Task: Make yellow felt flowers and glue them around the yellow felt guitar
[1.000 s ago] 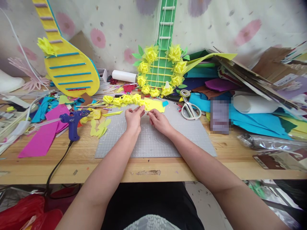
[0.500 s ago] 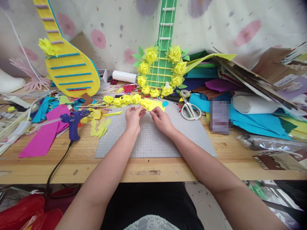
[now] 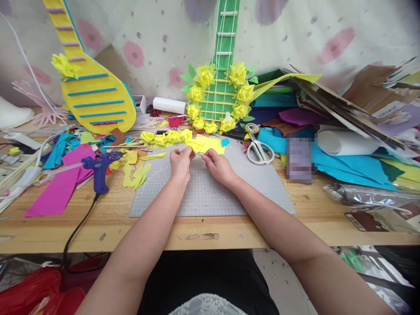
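Note:
Over the grey cutting mat [image 3: 216, 197], my left hand [image 3: 180, 164] pinches a small piece of yellow paper [image 3: 193, 145] shaped like part of a flower. The fingers of my right hand [image 3: 218, 165] are closed on a thin stick [image 3: 198, 154], whose tip points at the yellow paper. Much of both small things is hidden by my fingers. Just beyond my hands lie a row of yellow paper flowers [image 3: 160, 139] and a flat yellow sheet [image 3: 211, 143]. Loose yellow petals [image 3: 136, 177] rest at the mat's left edge.
A blue glue gun [image 3: 101, 168] stands to the left, its cord running over the table edge. Scissors [image 3: 259, 151] lie at right. Behind stand a green paper instrument [image 3: 223, 63] ringed with yellow flowers and a yellow one [image 3: 98, 94]. Coloured sheets [image 3: 348, 168] pile up at right.
My left fingers have closed in more tightly around the yellow paper. My right hand has shifted slightly left and down with the stick. The view has moved a little.

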`<action>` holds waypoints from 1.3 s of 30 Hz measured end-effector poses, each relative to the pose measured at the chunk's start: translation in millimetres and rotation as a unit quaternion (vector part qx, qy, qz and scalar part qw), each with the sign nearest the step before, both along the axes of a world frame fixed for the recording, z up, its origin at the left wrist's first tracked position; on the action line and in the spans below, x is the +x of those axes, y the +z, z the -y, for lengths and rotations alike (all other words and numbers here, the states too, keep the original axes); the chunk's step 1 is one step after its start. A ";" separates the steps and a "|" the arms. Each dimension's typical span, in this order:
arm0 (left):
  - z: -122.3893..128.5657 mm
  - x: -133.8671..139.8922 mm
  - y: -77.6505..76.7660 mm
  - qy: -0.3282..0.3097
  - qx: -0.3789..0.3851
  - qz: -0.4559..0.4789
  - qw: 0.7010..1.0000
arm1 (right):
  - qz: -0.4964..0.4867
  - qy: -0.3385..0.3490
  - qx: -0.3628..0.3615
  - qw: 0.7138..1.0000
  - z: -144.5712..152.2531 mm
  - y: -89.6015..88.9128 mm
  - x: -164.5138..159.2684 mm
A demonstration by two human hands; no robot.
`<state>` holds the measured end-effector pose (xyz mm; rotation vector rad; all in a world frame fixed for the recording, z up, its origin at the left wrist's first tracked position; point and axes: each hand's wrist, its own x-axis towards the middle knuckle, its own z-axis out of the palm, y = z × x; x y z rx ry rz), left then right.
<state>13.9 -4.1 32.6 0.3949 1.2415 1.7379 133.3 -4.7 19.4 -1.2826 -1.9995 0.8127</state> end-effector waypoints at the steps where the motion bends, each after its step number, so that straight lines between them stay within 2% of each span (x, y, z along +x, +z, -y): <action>1: -0.6 -0.4 -1.0 0.001 0.007 -0.001 1.000 | -0.004 0.005 -0.001 1.000 0.3 0.2 -0.1; 10: -0.9 -3.0 -1.6 -0.005 0.013 -0.005 1.000 | 0.001 -0.002 0.041 0.999 1.9 2.8 -0.1; 15: 0.2 -3.2 -0.1 -0.014 -0.007 0.033 0.999 | 0.012 -0.016 0.062 0.998 1.8 4.3 -0.4; 20: 0.3 -4.4 -0.2 -0.056 -0.035 0.089 0.994 | 0.034 -0.016 0.072 0.997 -1.0 2.3 1.2; 25: 0.4 -5.7 -0.5 -0.070 -0.045 0.083 0.993 | 0.054 0.001 0.071 0.996 -3.4 1.0 3.1; 32: -3.2 -5.3 -5.7 -0.038 -0.028 0.053 0.997 | 0.073 0.001 0.066 0.995 -0.6 3.8 0.2; 39: -0.7 -4.4 -5.0 -0.068 0.014 0.074 0.995 | 0.082 -0.004 0.071 0.994 -1.2 0.3 1.3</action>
